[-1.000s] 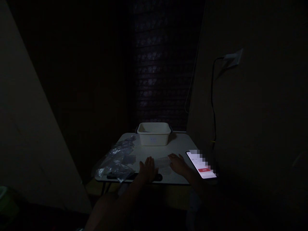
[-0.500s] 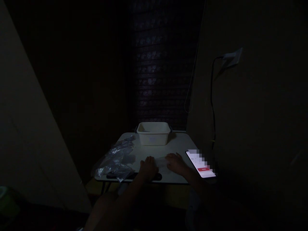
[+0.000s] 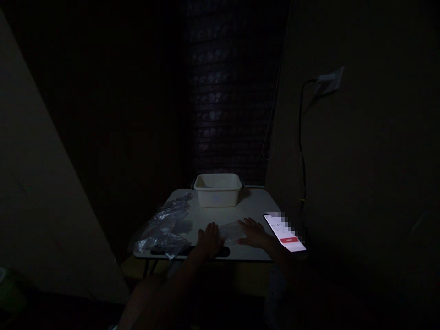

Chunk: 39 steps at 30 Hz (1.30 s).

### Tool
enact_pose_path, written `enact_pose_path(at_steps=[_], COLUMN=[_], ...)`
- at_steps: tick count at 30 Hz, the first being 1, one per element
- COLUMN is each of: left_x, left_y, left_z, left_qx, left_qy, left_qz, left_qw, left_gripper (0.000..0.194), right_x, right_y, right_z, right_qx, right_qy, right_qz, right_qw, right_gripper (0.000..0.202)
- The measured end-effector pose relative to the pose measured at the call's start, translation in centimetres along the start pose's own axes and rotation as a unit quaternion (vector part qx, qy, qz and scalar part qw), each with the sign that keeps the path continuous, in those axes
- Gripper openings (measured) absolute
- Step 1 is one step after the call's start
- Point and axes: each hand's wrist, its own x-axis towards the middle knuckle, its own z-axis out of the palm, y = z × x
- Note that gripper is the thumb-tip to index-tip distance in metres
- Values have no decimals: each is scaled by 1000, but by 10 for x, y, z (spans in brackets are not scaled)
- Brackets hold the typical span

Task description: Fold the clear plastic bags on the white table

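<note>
A clear plastic bag (image 3: 229, 232) lies flat on the white folding table (image 3: 252, 204), between my two hands. My left hand (image 3: 209, 239) rests palm down at its left edge, fingers stretched out and pointing away from me. On the right side of the bag lies my right hand (image 3: 253, 233), its fingers spread and the thumb apart. Neither hand grips anything that I can see. A pile of crumpled clear plastic bags (image 3: 167, 224) covers the table's left part. The dim light hides the finer detail.
A white plastic basin (image 3: 218, 197) with dark handles stands at the back of the table. A lit phone (image 3: 285, 233) lies at the right edge. Along the front runs a dark slot (image 3: 225, 251). A black cable (image 3: 300, 133) hangs from a wall socket (image 3: 332, 80).
Both hands have flattened, with their fingers now stretched out over the bag's edges. The right hand's fingers have spread from a more curled pose. The view has shifted slightly.
</note>
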Motion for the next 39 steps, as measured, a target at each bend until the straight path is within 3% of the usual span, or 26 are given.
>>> enact_pose_path(at_steps=[14,20,23,26,29,33,39], left_x=[0,-1,-2,-2,-1,0,3], left_y=[-2,-1,0,1,2,1,-2], left_z=[2,0,-1,-1,0,4,9], left_qx=[-8,-9,-8,-5,-1,3,2], left_qy=[5,3,2,1,5,13,14], left_qz=[7,10,8,4,-2,3,6], left_qw=[1000,1000,1000,1000,1000,1000,1000], left_gripper=[56,56,56,56,55,53,54], right_x=[4,6,6,4,0,-2,0], right_y=[8,7,5,-3,-18,-39,-40], right_z=[3,1,-4,-4,2,18,28], right_qx=[0,9,11,11,0,-21,-26], right_qy=[33,51,77,114,152,147,101], right_qz=[14,-15,-19,-27,-83,-143,-120], right_qw=[999,999,997,993,985,978,987], right_gripper=[65,62,63,51,41,46,54])
